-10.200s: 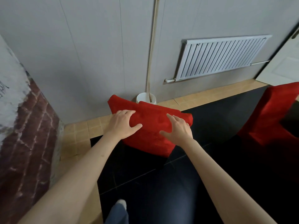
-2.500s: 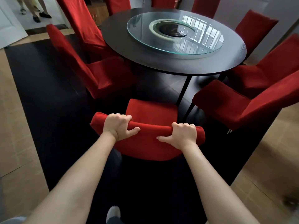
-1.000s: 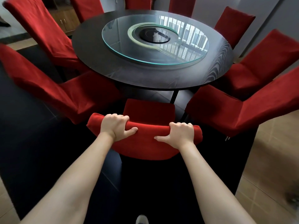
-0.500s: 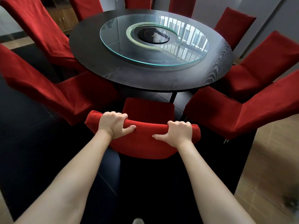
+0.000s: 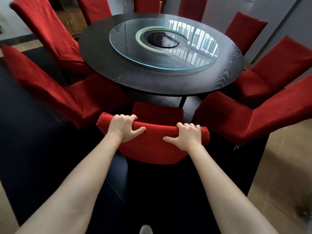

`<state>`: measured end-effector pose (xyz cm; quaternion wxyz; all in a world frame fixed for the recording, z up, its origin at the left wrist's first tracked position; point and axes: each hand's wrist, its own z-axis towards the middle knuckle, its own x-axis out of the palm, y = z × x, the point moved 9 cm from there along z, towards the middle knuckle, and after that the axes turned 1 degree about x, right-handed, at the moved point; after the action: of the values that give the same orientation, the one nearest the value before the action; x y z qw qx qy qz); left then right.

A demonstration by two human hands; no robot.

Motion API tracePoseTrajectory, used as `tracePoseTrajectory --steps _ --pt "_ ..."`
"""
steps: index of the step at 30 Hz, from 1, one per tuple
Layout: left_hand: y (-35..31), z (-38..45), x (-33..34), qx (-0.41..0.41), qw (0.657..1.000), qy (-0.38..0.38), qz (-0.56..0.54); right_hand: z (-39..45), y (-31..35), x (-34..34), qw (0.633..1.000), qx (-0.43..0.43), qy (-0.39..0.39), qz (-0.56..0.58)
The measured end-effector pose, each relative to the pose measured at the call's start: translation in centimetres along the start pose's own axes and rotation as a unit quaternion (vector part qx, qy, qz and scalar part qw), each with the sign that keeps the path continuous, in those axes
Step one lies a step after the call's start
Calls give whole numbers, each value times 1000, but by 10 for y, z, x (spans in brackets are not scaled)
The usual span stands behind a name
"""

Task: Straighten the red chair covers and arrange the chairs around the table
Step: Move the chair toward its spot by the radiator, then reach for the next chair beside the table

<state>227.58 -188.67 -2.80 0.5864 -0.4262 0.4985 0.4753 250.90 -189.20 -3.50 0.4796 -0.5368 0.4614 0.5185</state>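
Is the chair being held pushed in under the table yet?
Not yet: the chair's seat front sits just short of the table edge.

Ten red-covered chairs (image 5: 157,132) ring one round bench (image 5: 108,68) topped by one glass turntable (image 5: 128,46); two hands (image 5: 124,127) show.

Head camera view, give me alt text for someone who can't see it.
Both hands, left hand and right hand, grip the top of a red-covered chair facing a round black table. A glass turntable sits on the table, with more red-covered chairs around it.
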Motion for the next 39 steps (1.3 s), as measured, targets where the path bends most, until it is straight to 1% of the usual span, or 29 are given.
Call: tracePoseTrajectory --steps 6,11,14,18,21,23,29,34,39 --pt "5 -31 -21 -3 999 8 -30 -38 -5 -7 998 20 33 45" --pt "3 -60 -41 -1 999 2 -44 -79 -7 -22 996 51 26 62" --pt "-6 -77 -40 11 999 11 -44 -112 -16 -24 995 77 20 68" --pt "-34 -90 -39 40 998 23 -46 -162 -41 -19 990 117 31 70" --pt "-73 -96 -40 100 994 23 -23 -194 -70 -20 987 147 32 62" --pt "-100 -97 -43 130 991 18 -26 -211 -90 -24 984 163 26 60" --pt "-185 -82 -59 174 982 7 -69 -245 -159 -39 978 200 0 66" --pt "-282 -60 -67 203 976 -2 -79 -267 -240 -46 972 225 -10 65" --pt "-392 -36 -67 228 970 -5 -87 -278 -344 -53 968 238 -22 71"
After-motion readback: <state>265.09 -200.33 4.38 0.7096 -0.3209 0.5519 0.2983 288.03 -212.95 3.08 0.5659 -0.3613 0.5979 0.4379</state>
